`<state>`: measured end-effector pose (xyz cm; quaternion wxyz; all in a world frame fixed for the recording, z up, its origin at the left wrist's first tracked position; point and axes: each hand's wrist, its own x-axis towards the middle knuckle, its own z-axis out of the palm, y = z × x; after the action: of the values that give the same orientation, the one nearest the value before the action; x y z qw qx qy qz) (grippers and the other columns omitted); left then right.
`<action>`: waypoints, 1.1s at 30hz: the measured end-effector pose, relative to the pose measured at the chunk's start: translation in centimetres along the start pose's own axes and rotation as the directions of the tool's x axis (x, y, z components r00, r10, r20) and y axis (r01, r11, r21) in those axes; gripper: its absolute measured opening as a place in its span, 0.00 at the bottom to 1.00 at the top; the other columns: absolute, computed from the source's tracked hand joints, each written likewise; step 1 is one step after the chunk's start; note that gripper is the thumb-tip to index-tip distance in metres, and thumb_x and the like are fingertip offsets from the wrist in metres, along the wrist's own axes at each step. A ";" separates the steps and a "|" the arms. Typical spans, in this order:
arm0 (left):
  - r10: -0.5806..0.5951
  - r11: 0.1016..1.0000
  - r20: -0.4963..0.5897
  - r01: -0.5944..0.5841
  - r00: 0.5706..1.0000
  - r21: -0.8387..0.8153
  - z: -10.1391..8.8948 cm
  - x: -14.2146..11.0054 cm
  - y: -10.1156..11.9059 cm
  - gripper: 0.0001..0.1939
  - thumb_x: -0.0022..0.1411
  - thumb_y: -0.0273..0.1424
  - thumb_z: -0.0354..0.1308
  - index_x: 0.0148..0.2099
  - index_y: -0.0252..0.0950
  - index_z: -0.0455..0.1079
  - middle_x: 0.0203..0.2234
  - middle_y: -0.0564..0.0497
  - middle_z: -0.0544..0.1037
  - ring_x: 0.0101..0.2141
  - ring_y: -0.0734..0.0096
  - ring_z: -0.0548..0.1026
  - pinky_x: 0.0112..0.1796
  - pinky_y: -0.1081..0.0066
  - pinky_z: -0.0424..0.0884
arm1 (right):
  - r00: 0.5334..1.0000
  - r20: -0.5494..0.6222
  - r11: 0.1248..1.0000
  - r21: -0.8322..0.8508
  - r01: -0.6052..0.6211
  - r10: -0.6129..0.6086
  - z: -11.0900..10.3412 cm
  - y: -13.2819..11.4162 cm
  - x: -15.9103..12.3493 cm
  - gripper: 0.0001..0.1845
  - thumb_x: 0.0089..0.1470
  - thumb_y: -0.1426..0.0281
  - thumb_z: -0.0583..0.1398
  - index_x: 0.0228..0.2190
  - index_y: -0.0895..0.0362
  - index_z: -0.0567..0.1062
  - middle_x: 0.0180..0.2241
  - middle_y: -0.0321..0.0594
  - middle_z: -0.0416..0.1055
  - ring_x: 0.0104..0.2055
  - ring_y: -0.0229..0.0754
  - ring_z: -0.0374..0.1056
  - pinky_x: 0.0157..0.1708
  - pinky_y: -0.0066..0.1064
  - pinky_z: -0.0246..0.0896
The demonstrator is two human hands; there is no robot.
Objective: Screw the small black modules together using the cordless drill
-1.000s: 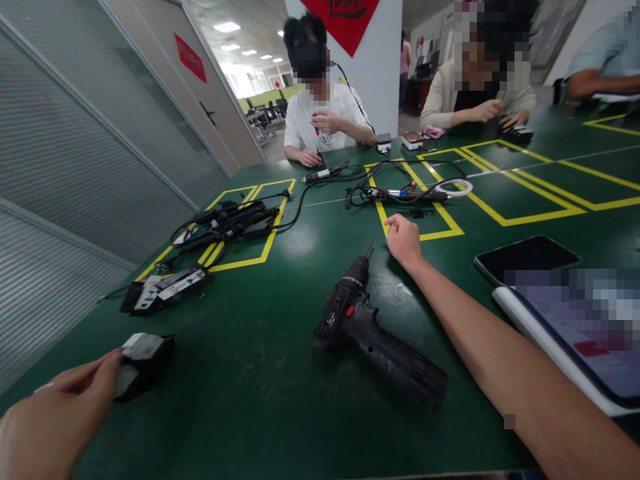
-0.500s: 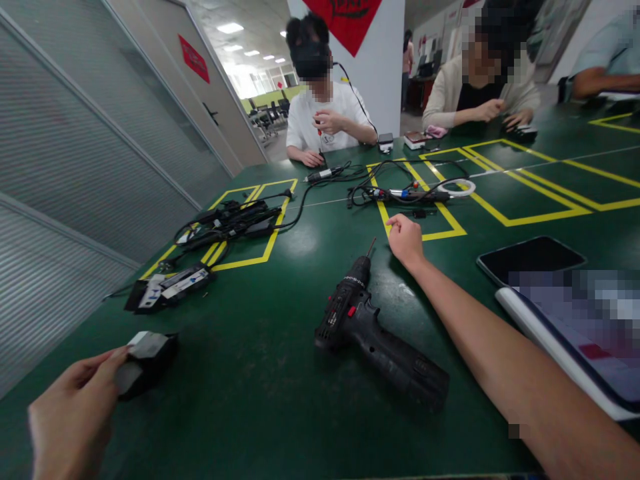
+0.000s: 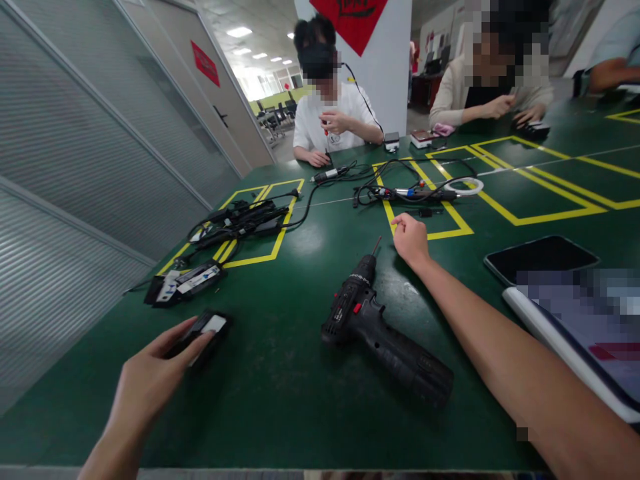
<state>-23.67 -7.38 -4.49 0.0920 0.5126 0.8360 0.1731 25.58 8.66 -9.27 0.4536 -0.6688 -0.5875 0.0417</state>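
A black cordless drill (image 3: 381, 333) lies on its side in the middle of the green table (image 3: 280, 400), its bit pointing away from me. My left hand (image 3: 153, 377) grips a small black battery pack (image 3: 203, 331) with a white label, held low over the table to the left of the drill. My right hand (image 3: 411, 239) rests on the table just beyond the drill's bit, its fingers curled in loosely; nothing shows in them.
Black chargers and cables (image 3: 235, 220) lie in a yellow-taped box at the left, with more battery packs (image 3: 184, 283) nearer me. A phone (image 3: 540, 257) and a tablet (image 3: 580, 327) lie at the right. Two people sit across the table, with tools and cables (image 3: 405, 193) before them.
My left hand has carried the battery pack forward and to the right, closer to the drill, and turned it flatter. My right hand has stayed put.
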 end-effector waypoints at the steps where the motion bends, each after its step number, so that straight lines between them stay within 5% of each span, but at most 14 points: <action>1: 0.038 0.999 0.017 -0.037 0.999 -0.032 0.4 0.2 1.7 0.32 0.50 0.57 0.58 0.57 0.56 0.67 0.51 0.61 0.77 0.53 0.58 0.73 0.53 0.59 0.68 | 1.000 0.008 1.000 -0.013 0.000 0.000 -0.2 -0.3 0.0 0.19 0.54 0.77 0.48 0.36 0.57 0.77 0.31 0.45 0.77 0.34 0.47 0.71 0.36 0.34 0.58; 4: 0.209 0.971 0.108 -0.193 0.972 -0.140 2.1 2.0 7.4 0.33 0.51 0.54 0.59 0.58 0.49 0.68 0.52 0.55 0.76 0.53 0.56 0.73 0.54 0.57 0.66 | 0.996 0.061 0.996 -0.064 0.069 -0.065 -1.5 -2.2 0.2 0.18 0.55 0.77 0.48 0.38 0.57 0.77 0.33 0.45 0.77 0.36 0.48 0.71 0.37 0.35 0.58; 9: 0.593 0.774 0.189 -0.489 0.783 -0.402 7.5 6.1 18.7 0.32 0.50 0.50 0.63 0.55 0.40 0.72 0.50 0.45 0.77 0.50 0.54 0.74 0.54 0.57 0.65 | 0.955 0.262 0.964 -0.184 0.193 -0.141 -5.2 -8.6 -0.8 0.17 0.55 0.74 0.52 0.44 0.59 0.75 0.38 0.52 0.76 0.38 0.52 0.72 0.39 0.40 0.61; 12: 0.732 0.620 0.181 -0.532 0.657 -0.576 11.9 7.1 25.0 0.33 0.49 0.47 0.65 0.56 0.37 0.72 0.50 0.43 0.77 0.50 0.56 0.73 0.55 0.58 0.64 | 0.889 0.438 0.951 -0.198 0.236 -0.130 -7.4 -11.8 -4.7 0.20 0.52 0.68 0.58 0.48 0.57 0.75 0.36 0.54 0.76 0.37 0.55 0.72 0.38 0.45 0.62; 15: 0.769 0.539 0.142 -0.512 0.623 -0.669 15.0 6.9 29.4 0.34 0.50 0.44 0.66 0.57 0.36 0.70 0.51 0.43 0.76 0.50 0.58 0.73 0.54 0.60 0.65 | 0.762 0.643 0.948 -0.185 0.258 -0.081 -8.7 -13.4 -9.7 0.34 0.47 0.62 0.63 0.57 0.57 0.69 0.34 0.56 0.77 0.35 0.56 0.73 0.35 0.46 0.63; 17: 0.778 0.517 0.142 -0.496 0.613 -0.698 16.0 6.7 30.7 0.35 0.49 0.42 0.66 0.58 0.35 0.68 0.50 0.43 0.76 0.48 0.58 0.73 0.52 0.61 0.66 | 0.681 0.732 0.930 -0.235 0.282 -0.022 -8.8 -13.7 -12.3 0.46 0.43 0.59 0.66 0.62 0.59 0.63 0.37 0.58 0.77 0.36 0.58 0.73 0.31 0.45 0.64; 20: 0.805 0.494 0.159 -0.497 0.572 -0.713 16.2 6.6 30.7 0.34 0.50 0.42 0.66 0.57 0.34 0.68 0.47 0.44 0.77 0.45 0.60 0.74 0.48 0.63 0.68 | 0.731 0.676 0.893 -0.381 0.239 0.092 -8.0 -13.9 -14.3 0.52 0.41 0.62 0.67 0.65 0.62 0.56 0.45 0.67 0.72 0.38 0.62 0.72 0.27 0.44 0.64; 23: 0.820 0.492 0.197 -0.485 0.538 -0.723 15.8 6.7 29.9 0.35 0.51 0.43 0.64 0.59 0.35 0.66 0.47 0.45 0.76 0.43 0.61 0.74 0.45 0.65 0.69 | 0.748 0.655 0.898 -0.388 0.208 0.110 -7.0 -13.8 -14.6 0.55 0.40 0.69 0.66 0.67 0.60 0.51 0.46 0.65 0.70 0.33 0.56 0.73 0.25 0.40 0.63; 30: 0.861 0.432 0.171 -0.509 0.480 -0.745 15.7 6.7 29.5 0.32 0.53 0.43 0.63 0.58 0.36 0.66 0.45 0.47 0.76 0.39 0.64 0.73 0.41 0.66 0.68 | 0.756 0.648 0.973 -0.217 0.073 0.088 -8.9 -11.3 -13.3 0.56 0.41 0.67 0.65 0.68 0.59 0.47 0.45 0.60 0.72 0.34 0.58 0.73 0.29 0.44 0.63; 33: 0.856 0.439 0.155 -0.536 0.493 -0.721 16.1 6.9 29.5 0.27 0.53 0.44 0.62 0.53 0.35 0.71 0.44 0.46 0.76 0.38 0.64 0.73 0.42 0.65 0.68 | 0.826 0.559 0.997 -0.034 -0.069 0.076 -10.8 -10.3 -12.0 0.53 0.43 0.64 0.64 0.67 0.55 0.49 0.43 0.53 0.75 0.36 0.57 0.73 0.33 0.45 0.64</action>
<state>2.89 14.10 -7.85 0.3749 0.7909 0.3767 0.3034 20.60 -8.24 -1.94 0.2557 -0.6518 -0.6691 0.2492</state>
